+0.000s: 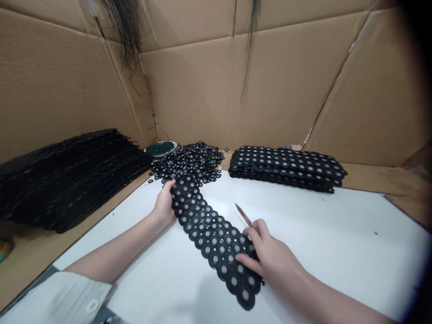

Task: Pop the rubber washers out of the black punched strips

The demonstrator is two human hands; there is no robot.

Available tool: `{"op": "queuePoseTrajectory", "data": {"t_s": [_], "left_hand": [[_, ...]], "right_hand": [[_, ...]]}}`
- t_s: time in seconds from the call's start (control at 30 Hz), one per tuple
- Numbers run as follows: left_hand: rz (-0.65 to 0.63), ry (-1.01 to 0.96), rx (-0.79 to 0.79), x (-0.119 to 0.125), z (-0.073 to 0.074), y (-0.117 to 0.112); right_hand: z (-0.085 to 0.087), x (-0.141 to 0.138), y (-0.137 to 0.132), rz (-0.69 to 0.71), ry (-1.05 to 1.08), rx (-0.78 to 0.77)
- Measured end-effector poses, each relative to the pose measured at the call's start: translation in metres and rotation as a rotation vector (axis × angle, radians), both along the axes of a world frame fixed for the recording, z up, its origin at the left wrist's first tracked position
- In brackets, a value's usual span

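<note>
A black strip of joined round rings with grey centres (pixel 211 231) lies slantwise on the white sheet (pixel 320 234). My left hand (pixel 164 204) grips the strip's far end, fingers curled over its edge. My right hand (pixel 270 254) rests on the near part of the strip, fingertips pressing it down, and holds a thin pointed tool (pixel 245 218) that sticks up and away from the hand.
A heap of loose black rings (pixel 189 163) lies behind the strip. A small dish of green bits (pixel 160 148) stands at the back. Stacked strips (pixel 286 167) sit at the right, a big black stack (pixel 67 175) at the left. Cardboard walls (pixel 236 90) enclose the space.
</note>
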State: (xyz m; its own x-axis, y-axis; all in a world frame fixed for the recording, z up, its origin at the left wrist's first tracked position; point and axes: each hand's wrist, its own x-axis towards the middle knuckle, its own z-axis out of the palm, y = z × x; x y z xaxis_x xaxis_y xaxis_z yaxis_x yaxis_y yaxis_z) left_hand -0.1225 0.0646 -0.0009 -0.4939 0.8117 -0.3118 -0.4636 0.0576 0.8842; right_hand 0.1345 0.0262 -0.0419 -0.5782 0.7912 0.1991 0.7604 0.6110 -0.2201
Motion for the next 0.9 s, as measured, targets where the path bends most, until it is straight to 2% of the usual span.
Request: {"op": "queuePoseTrajectory", "data": {"t_s": [0.13,0.27,0.4,0.47,0.53,0.6,0.77,0.9], "left_hand": [[0.027,0.061,0.015,0.001,-0.003,0.000],[0.000,0.145,0.044,0.006,-0.006,-0.004],[-0.180,0.312,0.114,0.013,-0.010,-0.011],[-0.324,0.390,0.135,0.018,-0.009,-0.015],[-0.479,0.463,0.147,0.023,-0.007,-0.020],[-0.570,0.540,0.164,0.027,-0.003,-0.024],[-0.484,0.746,0.224,0.027,-0.001,-0.023],[-0.442,0.756,0.204,0.023,-0.004,-0.017]], "right_hand": [[0.008,0.002,0.000,0.005,0.248,-0.171],[0.018,0.010,0.010,0.002,0.412,-0.172],[0.030,0.038,0.033,-0.123,0.512,0.015],[0.032,0.058,0.041,-0.216,0.518,0.109],[0.029,0.078,0.044,-0.295,0.515,0.164],[0.020,0.092,0.043,-0.345,0.519,0.161],[-0.003,0.103,0.041,-0.463,0.680,-0.031],[-0.002,0.097,0.041,-0.538,0.937,-0.291]]}}
